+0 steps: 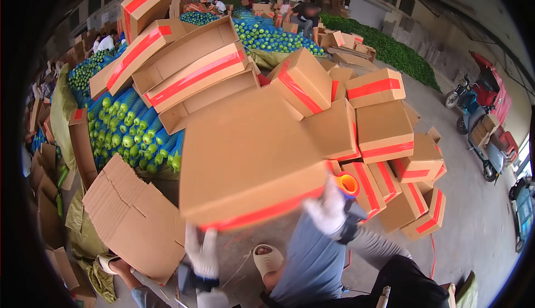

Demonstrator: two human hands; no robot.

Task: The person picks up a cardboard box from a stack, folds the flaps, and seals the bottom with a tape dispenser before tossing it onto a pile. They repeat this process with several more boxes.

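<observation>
A large cardboard box [251, 146] with red tape along its lower edge is held up in front of me, its broad face towards the camera. My left hand [202, 252], in a white glove, is at its lower left edge, fingers pointing up and partly hidden under the box. My right hand [327, 210], also gloved in white, grips the lower right corner. Just beside my right hand is an orange and blue ring-shaped object [348, 184], perhaps a tape roll. A flattened cardboard sheet [131, 213] lies to the left of the box.
Taped boxes [384, 124] are piled on the right, and open boxes [195, 74] lean at the upper left. Green produce in blue netting [125, 132] lies behind. A seated person [306, 18] is at the back. Parked scooters [487, 135] stand far right.
</observation>
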